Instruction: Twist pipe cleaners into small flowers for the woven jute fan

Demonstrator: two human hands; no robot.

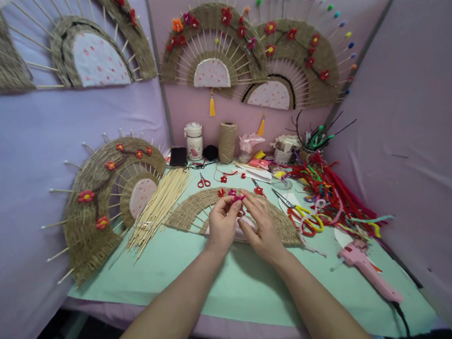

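Both hands meet above a half-round woven twine fan (189,208) that lies on the table. Between the fingertips is a magenta pipe cleaner (238,198), bent into a small shape. My left hand (224,221) pinches it from the left, thumb against fingers. From the other side my right hand (262,225) grips it with thumb and fingers closed in. Small red flowers (258,191) and a magenta one sit along the fan's upper part, just beyond the fingers. The hands hide much of the fan's pale centre.
Thin wooden sticks (158,204) lie left, beside a finished fan (88,218) leaning on the wall. To the right are scissors (311,218), a heap of coloured pipe cleaners (326,185) and a pink glue gun (370,272). A twine spool (227,143) and white jar (194,142) stand behind.
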